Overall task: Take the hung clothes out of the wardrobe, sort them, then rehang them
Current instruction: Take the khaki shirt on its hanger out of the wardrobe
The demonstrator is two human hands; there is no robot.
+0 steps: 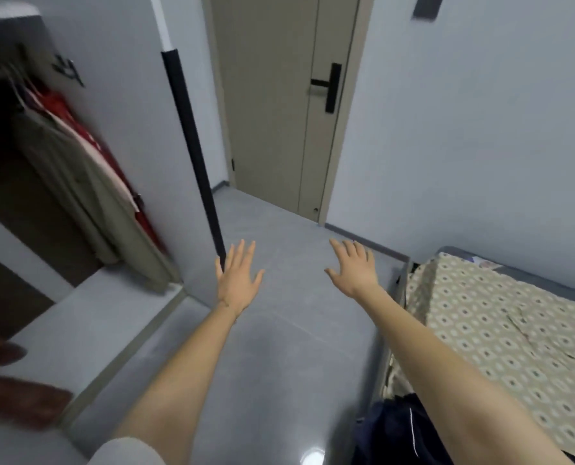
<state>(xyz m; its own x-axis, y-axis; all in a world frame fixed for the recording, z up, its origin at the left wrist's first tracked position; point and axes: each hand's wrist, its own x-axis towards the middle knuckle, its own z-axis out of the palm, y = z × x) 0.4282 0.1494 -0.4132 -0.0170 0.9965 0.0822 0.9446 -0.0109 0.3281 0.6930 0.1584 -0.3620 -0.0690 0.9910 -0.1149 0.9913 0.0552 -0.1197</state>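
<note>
The wardrobe [8, 182] stands open at the left, its white door [125, 122] swung outward. Inside hang a beige coat [78, 182] and a red garment [75, 122] behind it, on hangers [18, 78]. My left hand [238, 280] and my right hand [355, 268] are stretched out over the grey floor, fingers spread and straight, holding nothing. Both hands are well to the right of the hung clothes. A dark garment [400, 434] lies at the bed's near edge, below my right forearm.
A bed with a patterned beige cover [514, 333] fills the right side. A closed beige room door [279, 102] with a black handle is straight ahead. The wardrobe door's black edge strip [192, 146] runs down to my left hand. Grey floor [279, 364] lies between wardrobe and bed.
</note>
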